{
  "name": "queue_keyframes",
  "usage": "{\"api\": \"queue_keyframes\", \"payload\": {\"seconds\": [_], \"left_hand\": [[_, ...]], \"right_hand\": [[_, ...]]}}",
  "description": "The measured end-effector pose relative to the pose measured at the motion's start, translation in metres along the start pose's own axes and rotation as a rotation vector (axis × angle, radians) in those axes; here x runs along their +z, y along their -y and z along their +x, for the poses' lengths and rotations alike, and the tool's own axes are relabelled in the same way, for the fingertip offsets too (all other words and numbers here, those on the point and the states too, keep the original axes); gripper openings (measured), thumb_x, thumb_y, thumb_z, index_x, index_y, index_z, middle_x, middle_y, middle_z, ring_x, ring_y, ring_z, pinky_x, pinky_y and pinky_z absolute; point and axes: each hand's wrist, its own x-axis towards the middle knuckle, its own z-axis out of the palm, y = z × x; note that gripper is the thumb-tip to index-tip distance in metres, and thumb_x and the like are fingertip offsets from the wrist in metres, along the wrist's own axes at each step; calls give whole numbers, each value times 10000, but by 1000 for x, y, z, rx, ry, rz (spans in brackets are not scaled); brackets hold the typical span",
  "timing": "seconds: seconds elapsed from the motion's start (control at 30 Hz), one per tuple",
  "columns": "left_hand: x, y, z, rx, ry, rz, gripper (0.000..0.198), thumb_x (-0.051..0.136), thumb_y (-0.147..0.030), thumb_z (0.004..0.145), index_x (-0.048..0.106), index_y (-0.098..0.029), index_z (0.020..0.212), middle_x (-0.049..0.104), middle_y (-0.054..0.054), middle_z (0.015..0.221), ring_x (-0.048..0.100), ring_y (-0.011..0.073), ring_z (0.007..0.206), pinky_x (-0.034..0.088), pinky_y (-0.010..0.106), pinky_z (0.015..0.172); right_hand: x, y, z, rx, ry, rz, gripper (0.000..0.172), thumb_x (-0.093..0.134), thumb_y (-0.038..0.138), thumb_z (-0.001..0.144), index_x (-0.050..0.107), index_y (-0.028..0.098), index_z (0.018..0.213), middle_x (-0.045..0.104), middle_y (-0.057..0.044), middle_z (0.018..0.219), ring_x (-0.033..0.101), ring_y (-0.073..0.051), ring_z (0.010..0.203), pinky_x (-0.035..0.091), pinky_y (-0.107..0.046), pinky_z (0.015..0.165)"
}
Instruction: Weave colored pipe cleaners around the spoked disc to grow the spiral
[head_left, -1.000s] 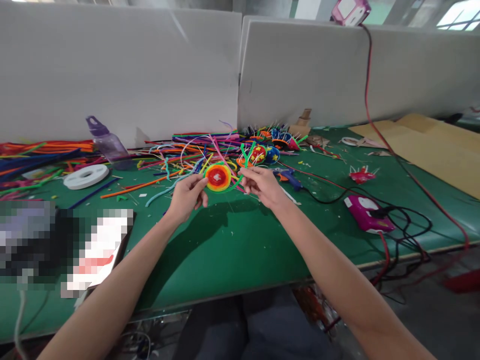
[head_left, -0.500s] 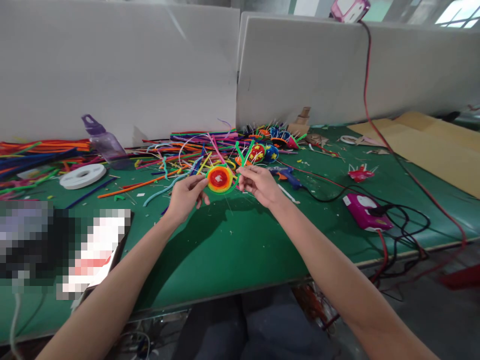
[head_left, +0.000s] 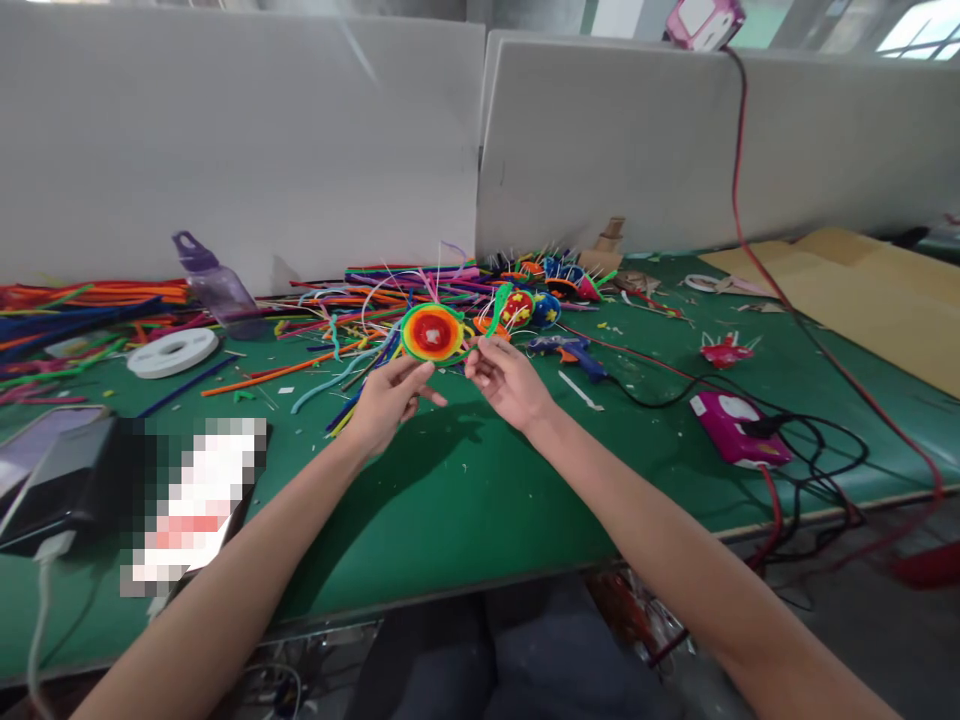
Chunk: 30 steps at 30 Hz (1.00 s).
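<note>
A round pipe-cleaner disc [head_left: 433, 334] is held up over the table, with a red middle, orange and yellow rings and a green rim. My left hand [head_left: 392, 402] is at its lower left edge, thumb and forefinger pinched at the rim, the other fingers loosely apart. On the other side, my right hand [head_left: 508, 378] pinches the disc's right end, where a green pipe-cleaner strand [head_left: 498, 310] rises above the fingers. The fingertips behind the disc are hidden.
Behind lie loose pipe cleaners [head_left: 300, 372], a purple bottle [head_left: 223, 295] and a white ribbon spool [head_left: 174, 352]. To the right are star-patterned balls [head_left: 517, 307], a blue glue gun [head_left: 574, 350], a red spiky piece [head_left: 726, 347] and a magenta power block [head_left: 731, 425] with cables.
The disc has moved slightly left and up. My left hand has shifted from its left edge toward its lower edge. The green strand on the right has changed from a spread V to one bunch.
</note>
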Motion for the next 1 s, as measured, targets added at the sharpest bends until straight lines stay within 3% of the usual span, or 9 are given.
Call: {"api": "queue_keyframes", "payload": {"seconds": [0.1,0.23,0.37,0.47,0.57,0.67,0.77,0.9,1.0], "left_hand": [[2,3,1,-49,-20,-197,302,753,-421,712,616,-164,793,616,0,513,480,72,396,175,179,342],[2,3,1,-26,-54,-223,277,753,-390,708,611,-155,741,607,-4,487,369,37,330,171,185,339],[-3,2,4,51,-121,-163,244,738,-378,719,639,-157,751,606,-4,477,439,61,344,210,192,337],[-9,2,7,91,-162,-111,236,730,-372,729,627,-161,709,612,0,471,448,65,336,239,195,334],[-12,2,8,89,-129,-71,235,734,-369,728,627,-160,711,622,10,471,463,70,339,247,188,330],[-12,0,7,39,-45,-38,268,745,-389,718,606,-162,695,611,11,446,435,66,307,224,185,316],[-9,-3,4,3,8,-27,283,739,-407,725,613,-154,722,648,24,501,439,62,300,223,184,306],[-6,-5,3,-7,6,-57,320,749,-427,710,611,-142,753,742,95,759,539,76,374,257,181,300],[-6,-4,4,11,-6,-64,343,757,-445,698,604,-143,751,743,100,793,556,78,388,270,178,298]], "right_hand": [[3,-4,-1,52,0,5,152,690,318,801,612,194,760,604,28,646,582,-72,577,383,-188,460],[4,-4,-2,109,16,31,169,710,336,773,631,196,823,627,34,640,597,-68,561,386,-176,451],[2,1,-6,197,52,-305,269,744,423,732,629,184,773,644,4,580,590,-96,452,308,-195,360],[0,7,-9,0,-31,-531,314,722,448,762,591,181,660,585,11,481,517,-84,350,264,-212,332],[-4,11,-8,-166,-122,-529,255,711,418,784,593,199,728,575,35,475,489,-79,334,312,-219,351],[-7,10,-5,-147,-93,-511,231,699,418,794,613,203,789,584,36,487,488,-87,338,339,-228,360],[-8,6,-3,-154,-48,-556,277,687,441,799,589,203,696,580,29,488,486,-86,344,366,-237,382],[-6,3,-4,-232,-36,-620,308,686,442,800,561,206,645,585,26,524,507,-84,385,400,-243,430],[-3,6,-7,-300,-61,-638,313,673,438,813,539,214,641,589,23,557,519,-87,421,420,-253,466]]}}
